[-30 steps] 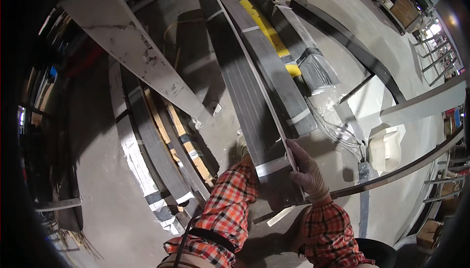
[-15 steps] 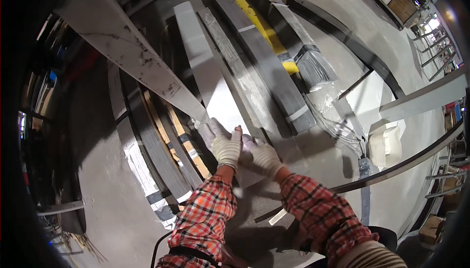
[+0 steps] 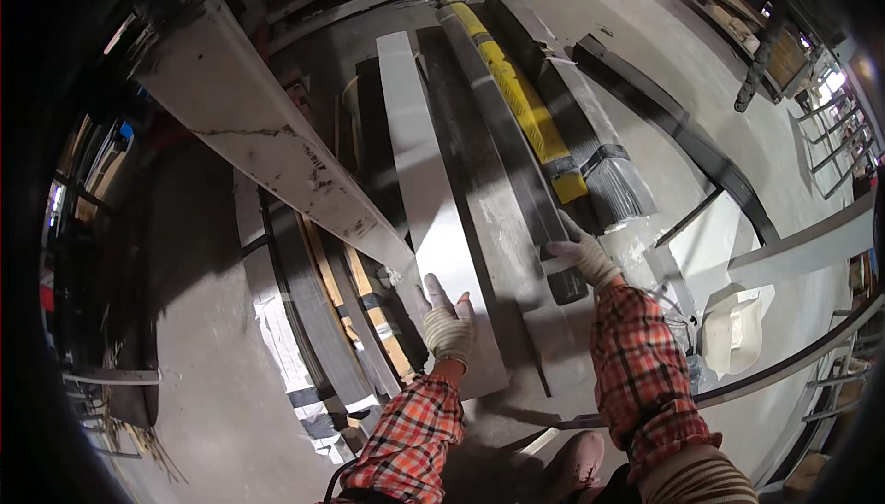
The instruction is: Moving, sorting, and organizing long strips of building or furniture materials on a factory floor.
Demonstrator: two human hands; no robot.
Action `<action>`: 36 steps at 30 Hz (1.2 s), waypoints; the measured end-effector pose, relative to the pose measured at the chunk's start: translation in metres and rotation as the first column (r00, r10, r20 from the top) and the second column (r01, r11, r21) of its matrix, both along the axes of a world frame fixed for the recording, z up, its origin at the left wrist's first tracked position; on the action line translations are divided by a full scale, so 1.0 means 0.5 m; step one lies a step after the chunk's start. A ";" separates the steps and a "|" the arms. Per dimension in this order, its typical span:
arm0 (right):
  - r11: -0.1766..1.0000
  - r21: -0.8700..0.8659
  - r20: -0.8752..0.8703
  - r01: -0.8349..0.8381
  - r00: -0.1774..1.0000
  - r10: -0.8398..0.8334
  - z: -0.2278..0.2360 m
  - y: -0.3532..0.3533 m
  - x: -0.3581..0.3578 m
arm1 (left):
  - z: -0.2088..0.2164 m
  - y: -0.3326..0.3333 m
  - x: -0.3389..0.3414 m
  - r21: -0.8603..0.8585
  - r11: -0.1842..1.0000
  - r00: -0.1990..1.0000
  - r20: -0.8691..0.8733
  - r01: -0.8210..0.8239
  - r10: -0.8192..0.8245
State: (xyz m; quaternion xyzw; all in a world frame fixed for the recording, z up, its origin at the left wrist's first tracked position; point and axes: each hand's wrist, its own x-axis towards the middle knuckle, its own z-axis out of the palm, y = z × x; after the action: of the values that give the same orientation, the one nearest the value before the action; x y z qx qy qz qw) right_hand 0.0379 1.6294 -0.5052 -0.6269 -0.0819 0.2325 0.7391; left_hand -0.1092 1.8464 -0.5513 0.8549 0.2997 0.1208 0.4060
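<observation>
I see the left hand [image 3: 447,327], gloved, with its fingers spread over the near part of the long white strip [image 3: 429,172] lying lengthwise ahead. I have the right hand [image 3: 587,260], thumb and fingers parted, at the near end of the dark strip [image 3: 524,183]; I can't tell whether it grips. That dark strip lies right of the white one, just beside the yellow bundle [image 3: 516,89].

Left hand [image 3: 449,327] spread at the long white panel [image 3: 426,158]; right of that panel, right hand [image 3: 585,260] at a dark bundle [image 3: 510,161]
</observation>
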 end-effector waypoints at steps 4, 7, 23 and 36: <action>0.899 0.430 -0.375 -0.085 0.889 0.263 -0.036 -0.026 -0.056 | -0.028 0.011 -0.006 0.278 0.960 0.994 0.106 -0.023 -0.007; 0.982 0.187 -0.290 -0.011 0.955 0.066 -0.132 -0.037 -0.087 | -0.030 -0.003 0.008 0.228 0.974 0.996 0.083 -0.001 -0.019; 0.453 -0.843 0.479 0.291 0.790 0.384 -0.065 0.177 0.065 | -0.098 -0.038 0.032 -0.605 0.792 0.920 0.262 -0.080 0.293; 0.655 -0.705 0.552 0.272 0.790 0.267 -0.050 0.114 0.139 | 0.026 -0.053 0.027 -0.500 0.841 0.972 -0.002 -0.204 0.235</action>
State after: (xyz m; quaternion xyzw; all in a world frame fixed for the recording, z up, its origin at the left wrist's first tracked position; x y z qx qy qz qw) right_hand 0.1074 1.6863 -0.5300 -0.9154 -0.2114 0.0274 0.3415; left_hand -0.0957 1.8199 -0.5382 0.6775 0.4043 0.1106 0.6044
